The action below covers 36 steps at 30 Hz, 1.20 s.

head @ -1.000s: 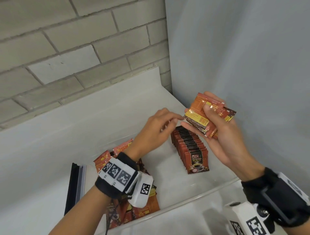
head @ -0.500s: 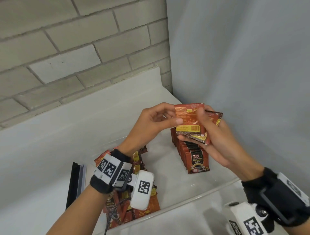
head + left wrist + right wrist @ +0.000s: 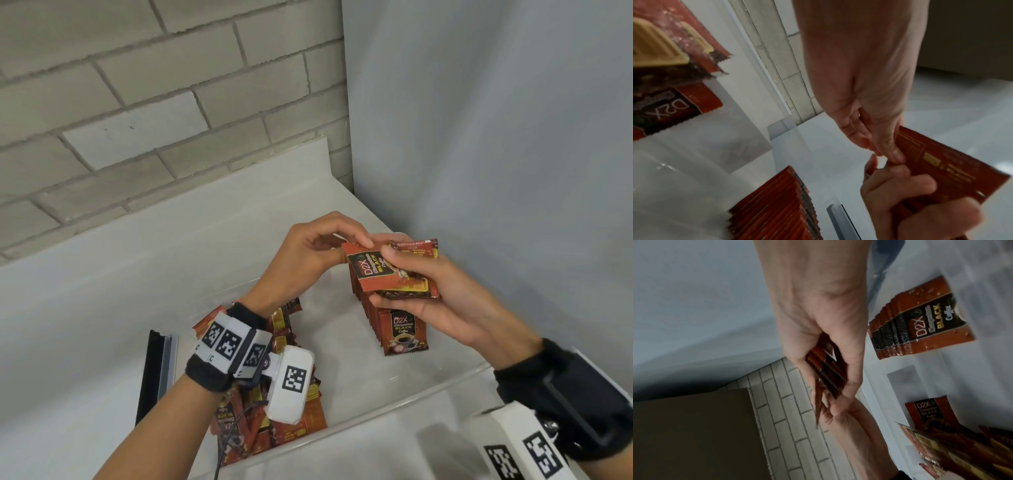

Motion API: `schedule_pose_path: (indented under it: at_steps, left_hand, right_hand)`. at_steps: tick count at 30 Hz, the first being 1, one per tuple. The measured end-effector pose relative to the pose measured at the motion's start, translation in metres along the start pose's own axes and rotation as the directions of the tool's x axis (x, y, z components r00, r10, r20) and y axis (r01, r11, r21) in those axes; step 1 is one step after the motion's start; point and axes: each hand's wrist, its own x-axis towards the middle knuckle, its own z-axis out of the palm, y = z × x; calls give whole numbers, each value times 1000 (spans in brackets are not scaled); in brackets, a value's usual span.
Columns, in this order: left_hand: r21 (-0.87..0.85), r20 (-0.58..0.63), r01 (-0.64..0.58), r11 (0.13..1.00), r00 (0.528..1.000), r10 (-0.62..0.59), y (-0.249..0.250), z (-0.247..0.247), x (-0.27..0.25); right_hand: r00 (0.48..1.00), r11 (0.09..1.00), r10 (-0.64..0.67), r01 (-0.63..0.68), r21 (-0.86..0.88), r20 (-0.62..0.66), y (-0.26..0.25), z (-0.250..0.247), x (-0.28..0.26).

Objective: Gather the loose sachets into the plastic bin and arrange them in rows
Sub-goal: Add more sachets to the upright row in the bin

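Observation:
My right hand grips a small stack of red D2X coffee sachets above the clear plastic bin. My left hand pinches the top-left corner of the front sachet, which shows its printed face. In the left wrist view the thumb and fingers pinch the sachet's edge. The right wrist view shows the stack edge-on in my right hand. Below the hands a row of upright sachets stands in the bin. A loose sachet pile lies under my left wrist.
The bin sits on a white counter in a corner, with a brick wall behind and a grey wall on the right. A dark flat strip lies left of the bin. The bin floor between pile and row is bare.
My left hand reached the stack in my right hand and took the front sachet by its corner. That sachet has turned from its yellow-labelled back to its printed front.

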Motion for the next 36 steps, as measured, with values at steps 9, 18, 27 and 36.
schedule_pose_path:
  at_steps: [9,18,27,36]
  left_hand:
    - [-64,-79,124,990,989,-129,7,4,1]
    - [-34,36,163,986,986,-162,8,6,-1]
    - [-17,67,201,979,978,-199,8,3,-2]
    - [288,484,-46,956,869,-105,-10,31,-6]
  right_hand:
    - [994,996,-91,91,-7,-54,0,-2,3]
    - [987,989,-145,144,-14,-65,2,-4,5]
    - [964,972,-230,235,23,-135,2,-3,6]
    - [804,871,-469,490,-40,-366,0,-6,5]
